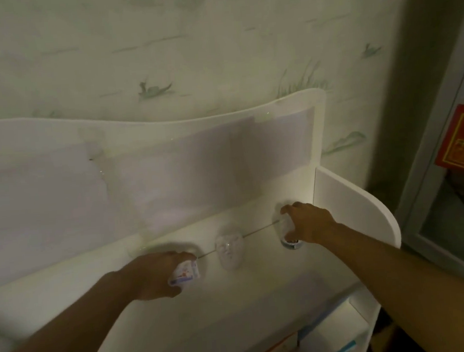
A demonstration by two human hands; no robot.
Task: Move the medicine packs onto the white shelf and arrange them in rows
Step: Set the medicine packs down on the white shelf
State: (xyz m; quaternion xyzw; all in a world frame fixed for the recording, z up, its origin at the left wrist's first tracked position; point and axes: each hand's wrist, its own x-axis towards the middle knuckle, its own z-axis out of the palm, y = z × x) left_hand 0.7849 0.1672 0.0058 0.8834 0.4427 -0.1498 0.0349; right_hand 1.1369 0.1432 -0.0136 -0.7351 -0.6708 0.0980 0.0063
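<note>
Left hand [155, 274] grips a pack [184, 274]; right hand [308, 225] grips a pack [285, 225] on the shelf [260, 283], mid-frame. Either could topple the middle pack [229, 248].

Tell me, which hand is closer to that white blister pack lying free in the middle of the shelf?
Left. The left hand sits just beside the blister pack; the right hand is farther away, near the shelf's side wall.

The white shelf [261, 292] looks smooth and slightly glossy, its back panel [169, 166] sheened, while the middle medicine pack [229, 248] seems crinkly clear plastic.
</note>
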